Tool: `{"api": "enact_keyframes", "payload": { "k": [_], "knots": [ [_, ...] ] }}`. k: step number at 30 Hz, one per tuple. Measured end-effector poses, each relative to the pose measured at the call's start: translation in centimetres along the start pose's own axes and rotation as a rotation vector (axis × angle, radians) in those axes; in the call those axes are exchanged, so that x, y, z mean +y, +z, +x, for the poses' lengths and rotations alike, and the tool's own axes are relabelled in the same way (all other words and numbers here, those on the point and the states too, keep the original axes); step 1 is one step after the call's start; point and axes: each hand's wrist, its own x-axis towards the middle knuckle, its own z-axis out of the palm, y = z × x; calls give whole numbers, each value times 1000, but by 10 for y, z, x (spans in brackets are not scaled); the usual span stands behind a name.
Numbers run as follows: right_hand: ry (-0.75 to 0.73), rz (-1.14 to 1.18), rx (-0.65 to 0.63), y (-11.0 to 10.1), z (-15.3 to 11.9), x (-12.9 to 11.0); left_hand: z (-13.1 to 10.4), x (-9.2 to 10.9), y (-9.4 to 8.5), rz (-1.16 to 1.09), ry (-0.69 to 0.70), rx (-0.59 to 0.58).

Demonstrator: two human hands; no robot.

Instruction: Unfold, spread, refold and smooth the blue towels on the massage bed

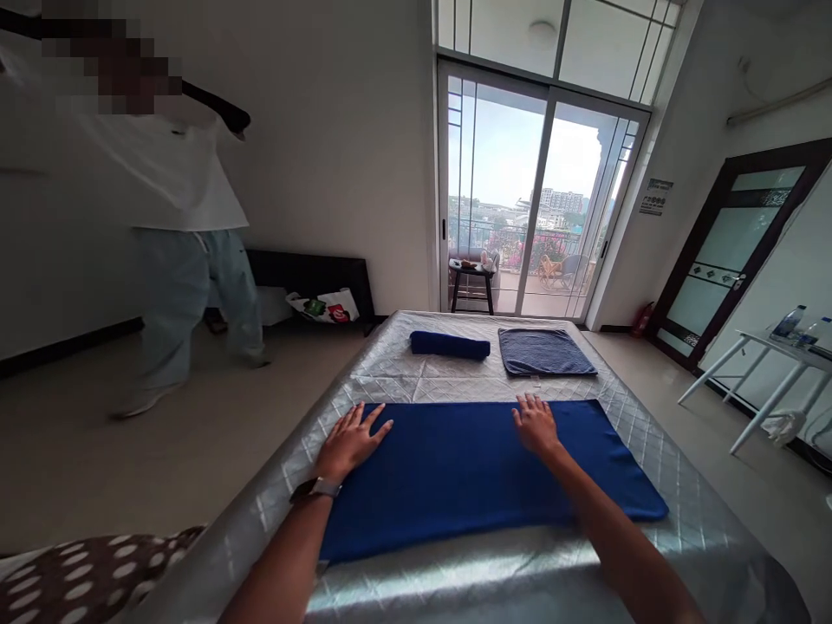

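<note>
A blue cloth (455,472) lies spread flat across the silver quilted cover in front of me. My left hand (351,440) rests on its left edge near the far corner, fingers spread, with a watch on the wrist. On the right part of the cloth, near its far edge, my right hand (536,425) lies palm down with fingers stretched out. Beyond the cloth sits a rolled dark blue cloth (450,345). To the right of that roll, a folded grey-blue towel (546,351) lies flat.
The silver cover (390,377) drapes over a bed or table. At the left stands a person (188,199) in a white top. A white side table (780,347) with bottles is at the right. Brown polka-dot fabric (84,572) shows at lower left.
</note>
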Motion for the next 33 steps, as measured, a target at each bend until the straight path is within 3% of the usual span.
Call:
{"api": "enact_keyframes", "payload": {
  "k": [4, 7, 9, 11, 19, 22, 28, 31, 33],
  "knots": [
    [-338, 141, -75, 29, -5, -77, 2, -5, 3, 2, 16, 11],
    [-394, 183, -121, 43, -5, -92, 3, -7, 5, 17, 25, 10],
    [-362, 181, -140, 45, -2, -81, 4, -8, 6, 23, 25, 2],
    [-301, 155, -160, 41, 2, -55, 4, -8, 7, 22, 20, 1],
    [212, -59, -133, 4, 6, 118, 4, -9, 7, 14, 9, 8],
    [293, -80, -113, 0, 3, 154, 3, -8, 5, 18, 7, -12],
    [323, -126, -139, -8, 5, 155, 0, -4, 0, -2, 10, -10],
    [341, -169, -98, -12, 13, 136, -1, -2, -2, 8, 10, -10],
    [302, -176, -56, -8, 18, 109, -1, -1, -3, 19, 3, -15]
  ]
}}
